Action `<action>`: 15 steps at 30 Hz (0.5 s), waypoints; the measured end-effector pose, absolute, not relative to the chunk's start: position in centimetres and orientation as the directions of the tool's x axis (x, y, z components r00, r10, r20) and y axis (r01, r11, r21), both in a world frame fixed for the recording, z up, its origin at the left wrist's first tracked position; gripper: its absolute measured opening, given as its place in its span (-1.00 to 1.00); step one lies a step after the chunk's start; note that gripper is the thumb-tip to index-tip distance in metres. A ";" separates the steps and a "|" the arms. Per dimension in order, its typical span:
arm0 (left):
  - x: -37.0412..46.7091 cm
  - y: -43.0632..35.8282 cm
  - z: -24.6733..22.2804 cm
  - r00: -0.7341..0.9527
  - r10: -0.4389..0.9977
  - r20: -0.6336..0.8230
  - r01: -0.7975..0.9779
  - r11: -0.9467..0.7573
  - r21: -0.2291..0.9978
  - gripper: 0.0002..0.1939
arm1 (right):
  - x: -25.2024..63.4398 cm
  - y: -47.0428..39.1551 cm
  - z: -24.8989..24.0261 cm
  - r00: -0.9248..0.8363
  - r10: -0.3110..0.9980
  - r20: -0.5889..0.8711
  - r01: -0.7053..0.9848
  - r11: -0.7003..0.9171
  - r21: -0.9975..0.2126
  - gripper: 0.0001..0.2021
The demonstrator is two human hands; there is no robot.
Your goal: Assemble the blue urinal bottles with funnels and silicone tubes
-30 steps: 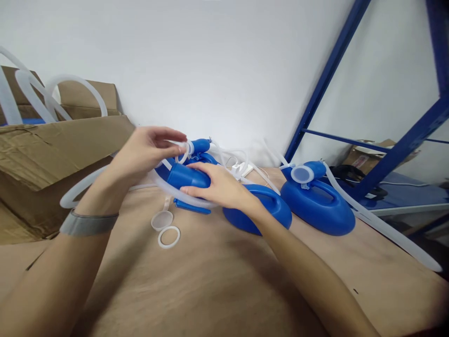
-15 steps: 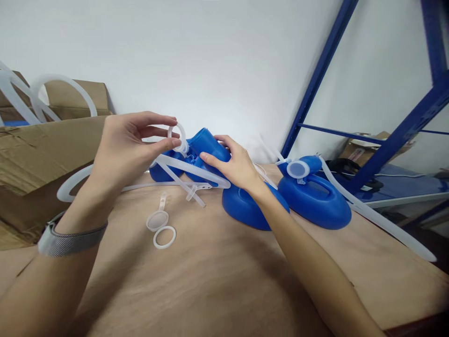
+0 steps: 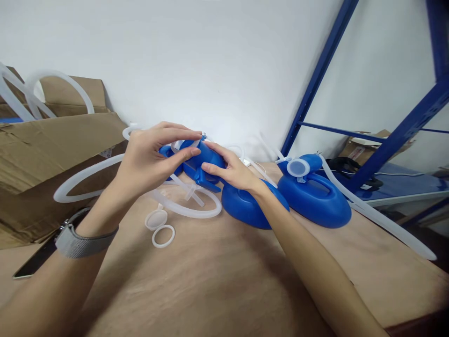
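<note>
My left hand [image 3: 154, 157] has its thumb and fingers closed on a translucent ring cap, mostly hidden by the fingers, at the mouth of a blue plastic bottle neck [image 3: 214, 161]. Wrapped round that neck from the other side is my right hand [image 3: 236, 171]. A blue bottle body [image 3: 245, 210] lies under my right wrist; my hand hides whether the neck joins it. Below my hands, a translucent tube [image 3: 191, 213] curves over the table. Nearer me are a loose round cap [image 3: 156, 219] and a white ring [image 3: 163, 236], lying edge to edge.
Another blue bottle [image 3: 315, 201] with a cap and long tube [image 3: 386, 229] stands at the right. An open cardboard box [image 3: 52, 150] holding tubes is at the left, with a phone-like dark object [image 3: 38, 257] before it. A blue metal shelf frame [image 3: 315, 89] rises at the right.
My left hand has moved right, bringing the ring cap onto the mouth of the neck. The neck has tipped and shifted slightly, and the tube below has swung down into a wider loop.
</note>
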State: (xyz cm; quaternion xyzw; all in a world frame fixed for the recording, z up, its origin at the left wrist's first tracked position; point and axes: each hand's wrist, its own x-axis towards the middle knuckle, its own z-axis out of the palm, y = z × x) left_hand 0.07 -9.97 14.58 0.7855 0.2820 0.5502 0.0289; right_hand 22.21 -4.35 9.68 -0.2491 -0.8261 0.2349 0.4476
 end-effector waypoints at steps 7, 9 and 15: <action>0.2 -8.8 14.0 0.187 0.640 0.745 0.230 -0.766 0.600 -0.74 | 21.9 -5.1 10.0 -0.507 0.628 0.591 0.111 0.727 -0.678 -0.41; 0.3 -8.4 13.7 0.138 0.679 0.721 0.147 -0.734 0.663 -0.70 | 21.8 -5.3 10.2 -0.521 0.634 0.572 0.062 0.696 -0.715 -0.45; 1.1 -8.0 13.2 0.131 0.810 0.572 -0.184 -0.547 0.817 -0.66 | 21.7 -5.5 10.4 -0.532 0.659 0.531 -0.039 0.608 -0.793 -0.51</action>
